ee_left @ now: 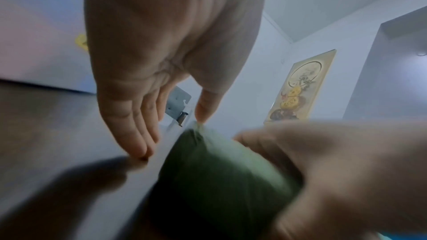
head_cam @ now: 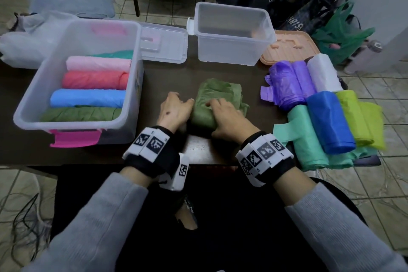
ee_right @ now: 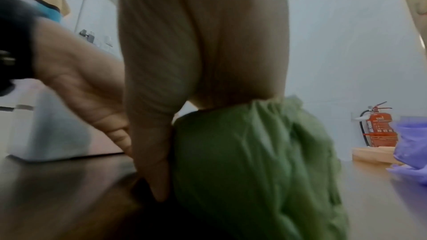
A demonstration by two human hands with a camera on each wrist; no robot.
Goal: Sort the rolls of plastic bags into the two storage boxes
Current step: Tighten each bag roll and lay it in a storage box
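Observation:
An olive green roll lies mid-table, its plastic loose and crumpled. My right hand grips it from above, fingers curled over the top and thumb down its near side. My left hand is beside the roll's left end with straight fingers, only the thumb tip touching the green roll. The left box with pink latches holds teal, pink, red, blue and green rolls. The right box stands empty. Purple, white, blue, lime and mint rolls lie on the right.
A clear lid lies between the boxes and a peach lid behind the loose rolls. Dark bags and a green bag sit on the floor at the back right. The table's front edge runs just under my wrists.

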